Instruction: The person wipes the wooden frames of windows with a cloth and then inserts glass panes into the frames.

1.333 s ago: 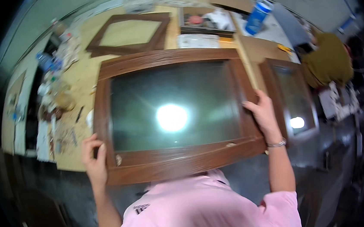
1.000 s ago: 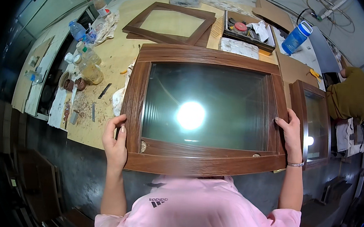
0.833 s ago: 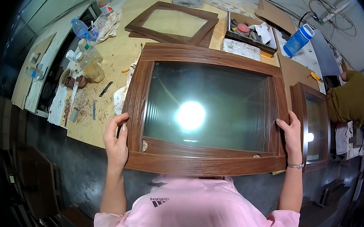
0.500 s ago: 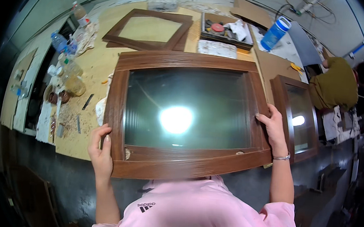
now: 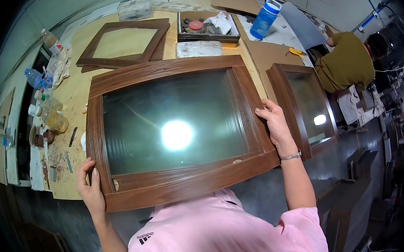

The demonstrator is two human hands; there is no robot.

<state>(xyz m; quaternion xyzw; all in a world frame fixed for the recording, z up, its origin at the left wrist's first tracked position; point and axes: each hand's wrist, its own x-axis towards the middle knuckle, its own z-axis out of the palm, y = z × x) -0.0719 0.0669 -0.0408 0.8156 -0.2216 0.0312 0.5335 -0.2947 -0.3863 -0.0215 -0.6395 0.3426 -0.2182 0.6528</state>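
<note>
1. Within the last half second, the head view had swung, shifting the whole scene left and tilting it; the brown glazed frame (image 5: 179, 138) had hardly moved against the counter (image 5: 75, 103).
2. Both hands had kept their places, so the hold appeared unchanged and the work in hand was, by my judgement, steadying the piece.
3. The left grip (image 5: 90, 186) was closed about the frame's lower left edge, fingers bent against its outer side.
4. The right grip (image 5: 273, 121) held the right rail, thumb on its face.
5. The frame lay between them, its near edge past the counter, close to the pink shirt (image 5: 231, 229); whether it rested there I could not tell.
6. Beyond it sat unglazed frames (image 5: 111, 64), stacked, then a shallow box (image 5: 209, 39) and a blue bottle (image 5: 265, 23).
7. Plastic bottles (image 5: 53, 120) and a dark strip (image 5: 73, 137) were to the left, among scattered brown crumbs.
8. A narrower glazed frame (image 5: 309, 106) was just beside the right hand.
9. Farther right, a co-worker in an olive top (image 5: 346, 64) bent forward above the grey floor (image 5: 253, 197).
</note>
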